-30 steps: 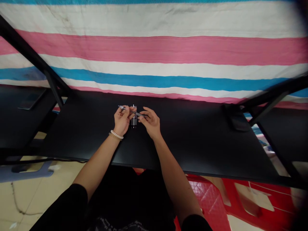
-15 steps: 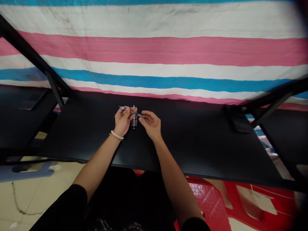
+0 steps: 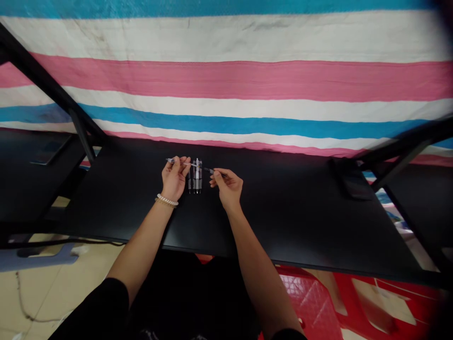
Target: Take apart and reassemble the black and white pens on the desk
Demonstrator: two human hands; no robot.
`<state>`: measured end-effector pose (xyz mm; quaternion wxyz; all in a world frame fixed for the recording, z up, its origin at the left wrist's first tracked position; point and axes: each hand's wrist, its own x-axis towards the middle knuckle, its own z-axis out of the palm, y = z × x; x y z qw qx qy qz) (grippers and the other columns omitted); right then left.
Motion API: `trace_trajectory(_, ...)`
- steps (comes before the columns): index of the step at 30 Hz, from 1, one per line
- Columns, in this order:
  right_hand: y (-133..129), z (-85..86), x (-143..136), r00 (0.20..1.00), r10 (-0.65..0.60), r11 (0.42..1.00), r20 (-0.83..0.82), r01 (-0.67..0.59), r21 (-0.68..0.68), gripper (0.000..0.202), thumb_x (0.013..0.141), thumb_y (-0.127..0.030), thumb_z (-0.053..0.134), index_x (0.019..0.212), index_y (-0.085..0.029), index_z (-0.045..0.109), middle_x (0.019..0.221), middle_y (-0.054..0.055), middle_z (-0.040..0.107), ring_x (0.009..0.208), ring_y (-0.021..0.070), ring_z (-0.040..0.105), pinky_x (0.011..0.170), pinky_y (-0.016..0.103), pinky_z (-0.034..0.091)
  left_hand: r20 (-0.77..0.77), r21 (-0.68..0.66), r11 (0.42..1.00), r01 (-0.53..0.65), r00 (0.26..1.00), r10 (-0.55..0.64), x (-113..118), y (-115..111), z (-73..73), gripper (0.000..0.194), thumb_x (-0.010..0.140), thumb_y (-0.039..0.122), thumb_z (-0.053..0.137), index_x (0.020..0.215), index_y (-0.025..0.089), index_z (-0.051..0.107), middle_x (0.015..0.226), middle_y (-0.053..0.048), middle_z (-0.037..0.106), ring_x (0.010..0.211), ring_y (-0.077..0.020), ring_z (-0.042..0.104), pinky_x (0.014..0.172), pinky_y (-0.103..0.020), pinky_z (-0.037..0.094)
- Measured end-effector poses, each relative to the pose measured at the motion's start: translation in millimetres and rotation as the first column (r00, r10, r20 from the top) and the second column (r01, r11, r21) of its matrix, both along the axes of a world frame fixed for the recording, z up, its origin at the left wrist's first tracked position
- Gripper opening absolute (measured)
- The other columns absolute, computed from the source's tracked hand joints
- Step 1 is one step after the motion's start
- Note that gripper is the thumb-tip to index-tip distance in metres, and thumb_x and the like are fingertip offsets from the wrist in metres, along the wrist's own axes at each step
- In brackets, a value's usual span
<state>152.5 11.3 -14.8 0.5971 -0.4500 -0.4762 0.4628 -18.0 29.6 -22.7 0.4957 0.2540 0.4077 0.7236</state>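
Note:
My left hand (image 3: pixel 174 177) pinches a slim clear pen barrel (image 3: pixel 184 163), which points rightward. A short dark pen part (image 3: pixel 210 170) is held between the fingertips of my right hand (image 3: pixel 228 187). A small gap separates the two pieces. Between my hands, several pens (image 3: pixel 197 177) with clear barrels and dark grips lie side by side on the black table (image 3: pixel 283 203), their tips towards me. The left-hand piece reaches over the upper part of this row.
A dark phone-like object (image 3: pixel 354 183) lies at the table's right end. Another flat dark device (image 3: pixel 51 152) rests on the left table. Striped sheeting (image 3: pixel 247 80) hangs behind. Red plastic stools (image 3: pixel 307 302) stand below the front edge.
My hands have moved apart, and the dark part in my right hand has separated from the clear barrel in my left. More of the pen row shows between them.

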Motion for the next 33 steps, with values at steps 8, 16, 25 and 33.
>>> trace_trajectory(8, -4.9, 3.1, -9.6, 0.994, 0.071, 0.997, -0.087, -0.074, -0.025, 0.041, 0.074, -0.057, 0.083, 0.091, -0.021, 0.073, 0.071, 0.001, 0.074, 0.057, 0.0174, 0.071, 0.057, 0.034, 0.065, 0.046, -0.018, 0.996, 0.086, 0.995, -0.085, 12.1, -8.1, 8.1, 0.039, 0.076, 0.046, 0.086, 0.092, 0.02, 0.06, 0.097, -0.003, 0.076, 0.098, -0.018, 0.076, 0.09, -0.033, 0.061)
trace_trajectory(16, -6.2, -9.8, -11.6, 0.997, 0.062, 0.998, -0.037, -0.062, 0.004, 0.032, 0.077, -0.048, 0.083, 0.09, -0.021, 0.071, 0.079, 0.004, 0.077, 0.074, 0.0217, 0.078, 0.074, 0.039, 0.067, 0.072, -0.034, 0.982, 0.187, 0.98, -0.184, 18.9, -13.0, 10.2, 0.038, 0.077, 0.043, 0.086, 0.091, 0.021, 0.058, 0.096, -0.003, 0.077, 0.097, -0.0191, 0.076, 0.088, -0.032, 0.061)
trace_trajectory(25, -8.6, -5.7, -8.1, 0.987, 0.133, 0.989, 0.087, -0.127, -0.072, 0.041, 0.086, -0.058, 0.071, 0.097, -0.018, 0.071, 0.074, 0.004, 0.075, 0.063, 0.0186, 0.074, 0.058, 0.031, 0.063, 0.108, -0.003, 0.971, 0.24, 0.965, -0.239, 22.1, -16.6, 17.3, 0.042, 0.07, 0.042, 0.091, 0.088, 0.019, 0.061, 0.092, -0.003, 0.077, 0.093, -0.0192, 0.077, 0.082, -0.03, 0.061)
trace_trajectory(33, -6.6, -4.8, -3.8, 0.977, 0.147, 0.989, 0.157, -0.141, -0.047, 0.041, 0.084, -0.059, 0.072, 0.095, -0.02, 0.072, 0.077, 0.004, 0.073, 0.061, 0.0169, 0.072, 0.057, 0.03, 0.062, 0.094, 0.02, 0.976, 0.219, 0.971, -0.22, 17.6, -15.6, 20.1, 0.041, 0.07, 0.04, 0.091, 0.087, 0.018, 0.062, 0.093, -0.004, 0.078, 0.091, -0.0203, 0.077, 0.084, -0.032, 0.061)
